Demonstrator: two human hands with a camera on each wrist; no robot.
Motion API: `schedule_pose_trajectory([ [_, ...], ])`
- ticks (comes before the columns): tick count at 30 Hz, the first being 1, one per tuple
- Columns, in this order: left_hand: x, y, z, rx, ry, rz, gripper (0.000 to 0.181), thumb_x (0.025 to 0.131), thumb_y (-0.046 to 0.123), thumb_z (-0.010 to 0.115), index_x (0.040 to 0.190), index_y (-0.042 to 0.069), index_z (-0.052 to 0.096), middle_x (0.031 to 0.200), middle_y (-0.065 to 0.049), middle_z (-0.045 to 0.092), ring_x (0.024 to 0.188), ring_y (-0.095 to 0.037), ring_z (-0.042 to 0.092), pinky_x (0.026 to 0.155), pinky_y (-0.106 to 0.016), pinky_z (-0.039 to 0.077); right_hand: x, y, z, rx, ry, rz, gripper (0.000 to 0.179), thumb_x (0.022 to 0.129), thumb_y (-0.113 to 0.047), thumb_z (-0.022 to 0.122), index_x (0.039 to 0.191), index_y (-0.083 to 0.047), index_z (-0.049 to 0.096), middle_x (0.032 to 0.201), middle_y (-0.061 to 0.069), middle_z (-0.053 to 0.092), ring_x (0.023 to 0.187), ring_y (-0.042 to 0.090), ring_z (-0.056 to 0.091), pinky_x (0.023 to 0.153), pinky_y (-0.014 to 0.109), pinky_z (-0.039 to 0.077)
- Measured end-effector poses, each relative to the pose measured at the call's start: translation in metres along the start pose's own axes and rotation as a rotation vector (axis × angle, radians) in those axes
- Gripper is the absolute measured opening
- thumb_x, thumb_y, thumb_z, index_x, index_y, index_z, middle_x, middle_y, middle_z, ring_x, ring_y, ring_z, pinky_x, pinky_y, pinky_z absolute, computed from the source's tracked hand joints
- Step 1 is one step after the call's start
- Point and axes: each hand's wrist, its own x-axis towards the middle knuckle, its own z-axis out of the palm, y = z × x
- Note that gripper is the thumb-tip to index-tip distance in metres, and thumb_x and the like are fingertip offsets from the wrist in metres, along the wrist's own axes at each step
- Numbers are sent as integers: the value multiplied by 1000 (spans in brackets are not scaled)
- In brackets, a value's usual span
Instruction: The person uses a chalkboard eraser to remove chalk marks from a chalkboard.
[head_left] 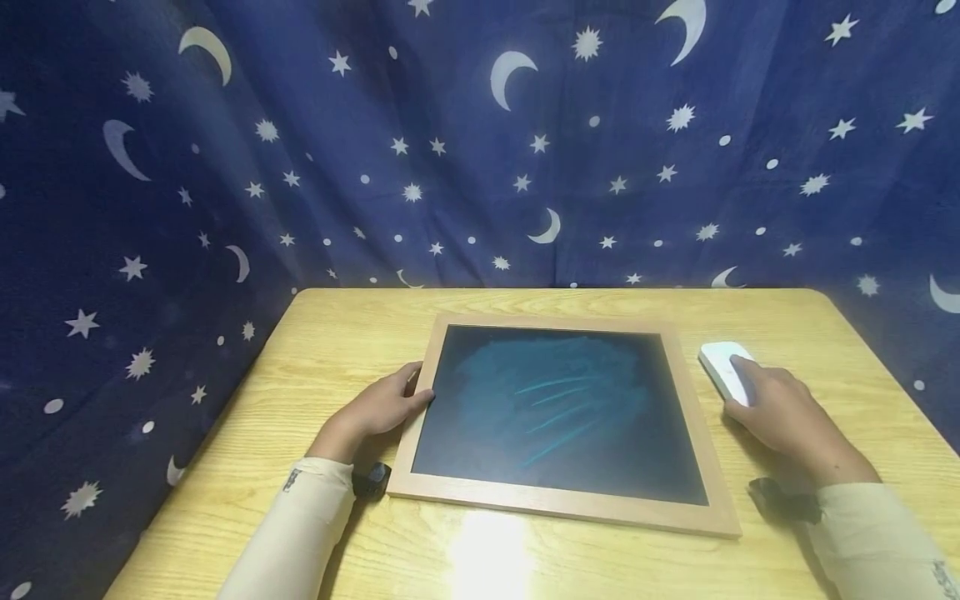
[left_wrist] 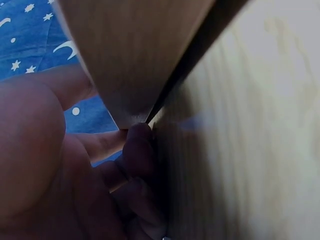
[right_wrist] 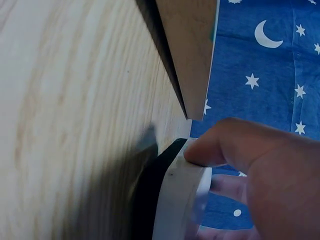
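A chalkboard (head_left: 480, 454) with a light wooden frame lies on the table, a little askew. Several teal chalk strokes (head_left: 561, 411) and a smeared teal haze mark its dark surface. My left hand (head_left: 377, 407) holds the frame's left side, thumb on top; in the left wrist view the fingertips meet the frame's edge (left_wrist: 132, 65) low down. To the right of the board, my right hand (head_left: 783, 412) grips a white board eraser (head_left: 723, 367) between thumb and fingers. The right wrist view shows the eraser's dark felt underside (right_wrist: 148, 195) close over the tabletop.
The pale wooden table (head_left: 337, 333) has rounded far corners. A blue curtain (head_left: 450, 100) with moons and stars hangs behind it and along both sides. Dark wrist cameras sit at the cuffs of both cream sleeves (head_left: 296, 517). Light glares on the table's front.
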Motion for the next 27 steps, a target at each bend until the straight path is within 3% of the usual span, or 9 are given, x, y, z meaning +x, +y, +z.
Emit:
schedule_pose_trajectory([
  [8, -2, 1, -2, 10, 8, -15, 68, 102, 47, 52, 159, 19, 27, 143, -16, 57, 116, -28, 64, 104, -53, 46, 0, 1, 3, 3, 19, 5, 77, 93, -26, 64, 150, 11, 27, 127, 50, 44, 113, 64, 45, 88, 72, 40],
  [15, -3, 1, -4, 1, 3, -11, 67, 102, 45, 53, 158, 19, 28, 140, -16, 60, 109, -24, 67, 101, -52, 48, 1, 1, 1, 10, 41, 10, 77, 92, -27, 63, 150, 10, 29, 124, 49, 47, 106, 59, 50, 82, 70, 42],
  [27, -1, 1, 0, 7, 12, -9, 69, 101, 46, 54, 159, 18, 28, 142, -16, 58, 116, -28, 64, 104, -53, 45, -2, -3, -4, 36, 70, 59, 76, 93, -31, 59, 151, 7, 28, 123, 46, 46, 102, 54, 50, 77, 67, 44],
])
